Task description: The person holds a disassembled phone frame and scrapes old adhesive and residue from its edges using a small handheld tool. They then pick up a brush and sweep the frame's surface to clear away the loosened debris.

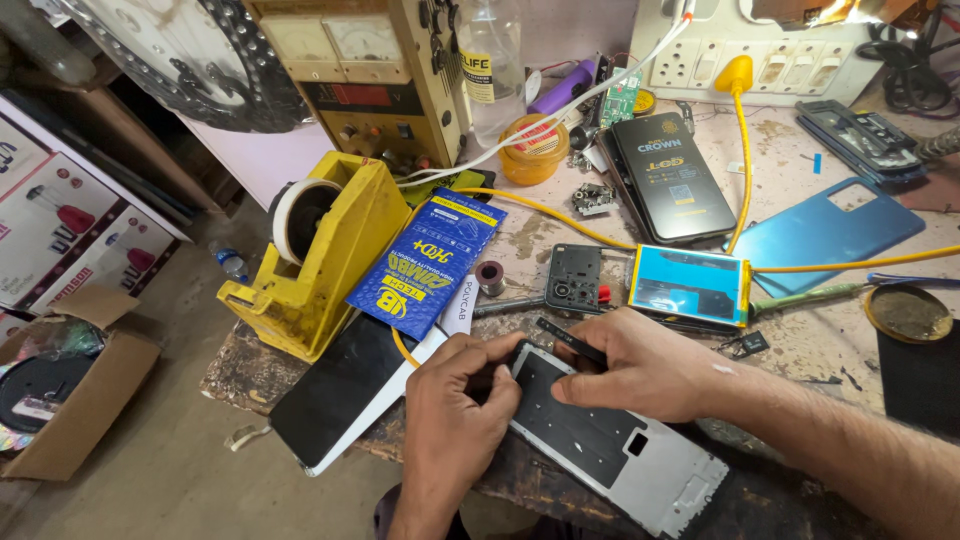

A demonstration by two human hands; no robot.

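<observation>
1. Two bare hands work at the near edge of the stained workbench (800,345). Left hand (455,395): fingers curled, fingertips pressed together on the near-left corner of the silver-grey metal phone frame with black inner plate (610,445). Right hand (635,365): fingers closed, pinching a thin black strip-shaped part (568,340) over the frame's far-left corner.
2. Phone frame lies flat and slanted, its lower end overhanging the near edge. Judged light, thin and stiff, liable to bend if levered; best held by the long side rails. Strip part judged very light, flexible and fragile; hold at its ends only.
3. Left of the hands: black glass screen panel (335,390), flat, partly overhanging the near-left corner. Likely slippery and brittle.
4. Behind it: yellow tape dispenser (320,255) holding a white tape roll; blue flat foil pouch (425,262) leaning on it.
5. Mid-bench: small black camera-module housing (573,277); blue-faced rectangular battery pack (690,285) under a yellow cable (742,170).
6. Right edge: round shallow metal tin (908,313) holding a dark, gritty residue.
7. Far side: translucent orange round tub (533,148), contents unclear; clear plastic bottle (490,65), level cannot be read; blue phone back cover (825,232).
8. On the floor, left: open cardboard box (70,400) with dark items inside.
</observation>
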